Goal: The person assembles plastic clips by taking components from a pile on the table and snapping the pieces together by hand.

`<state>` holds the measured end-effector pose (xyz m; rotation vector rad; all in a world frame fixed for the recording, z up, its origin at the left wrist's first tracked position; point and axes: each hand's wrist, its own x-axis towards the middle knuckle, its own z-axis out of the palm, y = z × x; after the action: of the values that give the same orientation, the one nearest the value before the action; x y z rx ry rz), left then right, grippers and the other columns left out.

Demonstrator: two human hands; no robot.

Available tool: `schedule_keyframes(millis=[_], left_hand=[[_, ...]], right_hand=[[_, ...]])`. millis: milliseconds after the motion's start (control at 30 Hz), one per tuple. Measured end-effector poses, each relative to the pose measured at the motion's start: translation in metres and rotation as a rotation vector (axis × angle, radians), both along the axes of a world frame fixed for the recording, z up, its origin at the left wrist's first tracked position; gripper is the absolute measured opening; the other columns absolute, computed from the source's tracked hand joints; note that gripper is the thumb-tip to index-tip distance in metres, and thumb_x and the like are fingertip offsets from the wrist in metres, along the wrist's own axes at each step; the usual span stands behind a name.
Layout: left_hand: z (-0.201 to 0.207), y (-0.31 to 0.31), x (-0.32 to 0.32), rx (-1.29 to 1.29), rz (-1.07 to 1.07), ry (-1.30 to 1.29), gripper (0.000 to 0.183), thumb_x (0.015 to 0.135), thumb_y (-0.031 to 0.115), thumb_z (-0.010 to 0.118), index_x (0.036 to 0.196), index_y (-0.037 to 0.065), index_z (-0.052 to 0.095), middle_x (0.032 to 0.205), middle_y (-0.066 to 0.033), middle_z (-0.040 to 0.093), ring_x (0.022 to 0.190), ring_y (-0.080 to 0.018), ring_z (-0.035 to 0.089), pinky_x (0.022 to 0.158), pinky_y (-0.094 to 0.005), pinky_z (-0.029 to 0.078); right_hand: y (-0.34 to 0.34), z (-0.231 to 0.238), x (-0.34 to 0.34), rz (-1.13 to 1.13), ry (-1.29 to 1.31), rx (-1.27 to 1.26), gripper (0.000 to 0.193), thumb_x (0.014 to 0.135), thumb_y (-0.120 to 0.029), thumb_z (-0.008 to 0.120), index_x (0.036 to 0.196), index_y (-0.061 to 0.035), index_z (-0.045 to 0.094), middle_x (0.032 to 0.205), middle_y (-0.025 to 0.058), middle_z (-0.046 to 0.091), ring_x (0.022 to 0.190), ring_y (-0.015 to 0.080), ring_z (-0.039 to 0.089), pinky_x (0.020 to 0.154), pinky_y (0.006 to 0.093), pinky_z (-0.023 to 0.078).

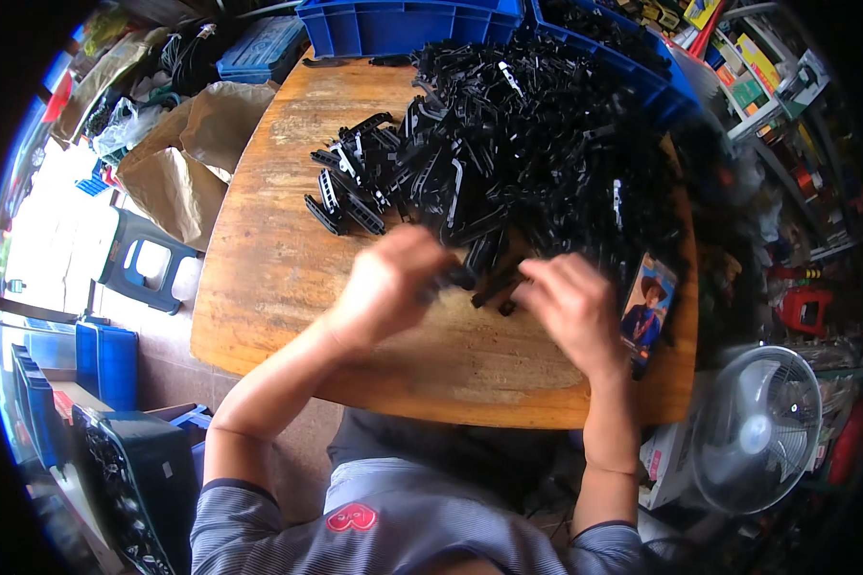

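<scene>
A large heap of black plastic parts (547,144), long and narrow with some slotted, covers the far and right side of the wooden table (278,278). My left hand (393,283), blurred by motion, is closed with a black plastic part (458,278) at its fingertips, just in front of the heap. To its right, my right hand (575,302) hovers with fingers bent over the near edge of the heap. A dark piece (505,306) shows beside those fingertips. Blur hides whether the right fingers grip it.
A phone with a picture on its screen (648,311) lies against the heap at the right. Blue crates (408,29) stand along the far edge. A paper bag (187,163) and a plastic stool (149,261) are at the left, a fan (756,431) at the right.
</scene>
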<state>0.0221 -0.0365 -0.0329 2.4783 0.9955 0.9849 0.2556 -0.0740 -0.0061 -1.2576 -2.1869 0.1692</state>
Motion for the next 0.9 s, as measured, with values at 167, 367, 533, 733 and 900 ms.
schedule_keyframes(millis=[167,367,533,733,900], left_hand=[[0.009,0.002,0.038,-0.15,0.184,0.1,0.024,0.074,0.02,0.07,0.083,0.003,0.056,0.078,-0.013,0.054,0.075,-0.0305,0.058,0.062,-0.039,0.048],[-0.015,-0.006,0.039,0.076,0.206,0.401,0.02,0.067,0.012,0.062,0.083,0.004,0.052,0.082,-0.0107,0.053,0.077,-0.0286,0.057,0.066,-0.038,0.048],[-0.005,0.002,0.022,0.157,0.274,0.287,0.022,0.066,0.007,0.064,0.085,0.007,0.055,0.077,-0.0082,0.054,0.075,-0.0263,0.058,0.063,-0.0362,0.047],[0.006,0.009,0.014,-0.516,0.148,-0.367,0.019,0.07,0.0,0.069,0.085,0.004,0.058,0.073,-0.0086,0.062,0.064,-0.0213,0.063,0.057,-0.0286,0.047],[0.018,0.004,0.016,-1.119,-0.078,-0.72,0.01,0.074,0.002,0.067,0.081,0.003,0.06,0.061,-0.0026,0.057,0.053,-0.0111,0.053,0.052,-0.0252,0.04]], right_hand=[[0.013,-0.023,0.002,0.126,-0.159,0.004,0.021,0.072,0.002,0.065,0.093,0.0026,0.063,0.092,0.009,0.059,0.085,0.0255,0.055,0.073,0.034,0.048],[0.006,-0.021,0.007,0.073,-0.259,-0.101,0.024,0.072,-0.002,0.067,0.096,0.001,0.061,0.089,0.0112,0.056,0.087,0.0278,0.055,0.072,0.0366,0.047],[-0.002,-0.014,0.011,-0.029,-0.225,-0.137,0.042,0.074,-0.004,0.067,0.113,0.0023,0.053,0.09,0.0152,0.055,0.084,0.032,0.057,0.073,0.0381,0.048],[-0.006,-0.002,0.025,-0.099,-0.042,-0.291,0.038,0.072,-0.001,0.067,0.109,0.0033,0.058,0.087,0.0162,0.058,0.073,0.0307,0.06,0.066,0.0358,0.048],[-0.007,0.011,0.028,-0.097,-0.02,-0.328,0.038,0.072,0.0,0.064,0.109,0.0017,0.058,0.088,0.0178,0.059,0.073,0.0298,0.062,0.064,0.0352,0.049]])
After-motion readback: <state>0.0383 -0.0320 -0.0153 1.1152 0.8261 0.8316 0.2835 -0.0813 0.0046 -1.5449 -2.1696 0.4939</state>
